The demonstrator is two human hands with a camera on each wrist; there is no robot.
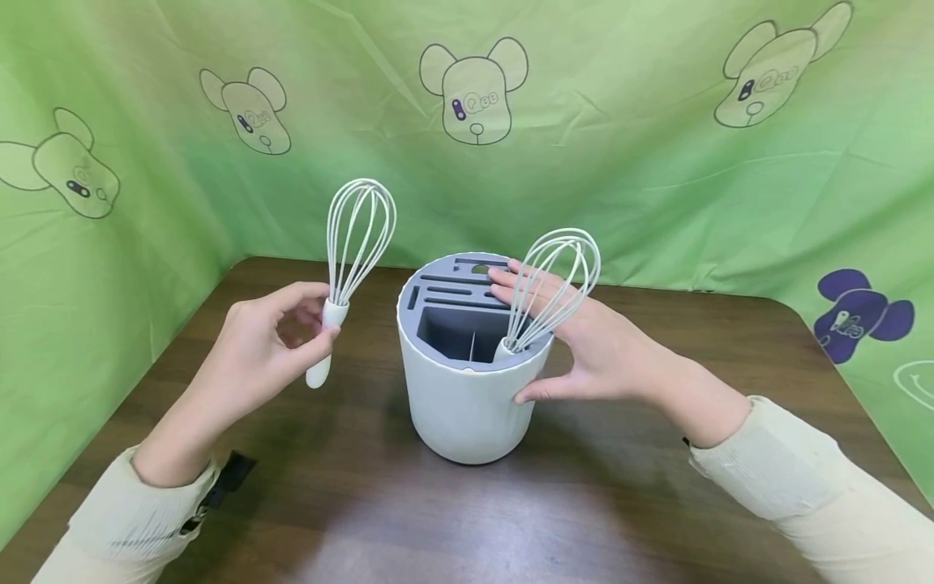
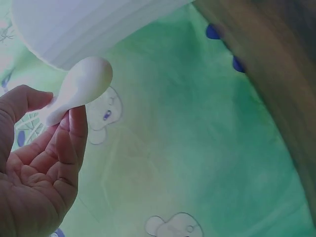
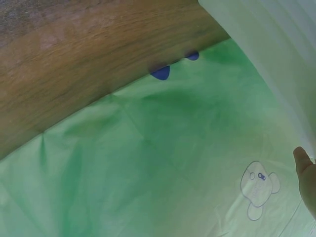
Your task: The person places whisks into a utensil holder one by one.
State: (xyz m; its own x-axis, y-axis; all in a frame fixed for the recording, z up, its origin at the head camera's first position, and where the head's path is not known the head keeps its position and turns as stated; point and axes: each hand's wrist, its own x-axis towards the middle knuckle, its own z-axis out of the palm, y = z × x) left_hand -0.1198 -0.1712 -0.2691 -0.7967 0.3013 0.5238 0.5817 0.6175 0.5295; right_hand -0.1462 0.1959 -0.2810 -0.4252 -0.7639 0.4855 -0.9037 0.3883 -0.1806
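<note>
My left hand (image 1: 255,349) pinches a white whisk (image 1: 336,316) by its handle, left of the utensil holder. The whisk stands nearly upright, its wire loops at the top. In the left wrist view the rounded end of the whisk handle (image 2: 91,79) sticks out beyond the thumb and fingers. A round white utensil holder (image 1: 467,414) with a grey slotted top stands upright on the table. A second whisk (image 1: 562,284) is in its large compartment, leaning right. Behind those wires, my right hand (image 1: 609,349) rests on the holder's right side, fingers straight over the top, thumb against the wall.
The brown wooden table (image 1: 642,503) has rounded far corners. A green cloth (image 1: 657,178) printed with cartoon heads hangs behind it and along both sides. Several narrow slots and a divided compartment (image 1: 456,328) lie in the holder's top.
</note>
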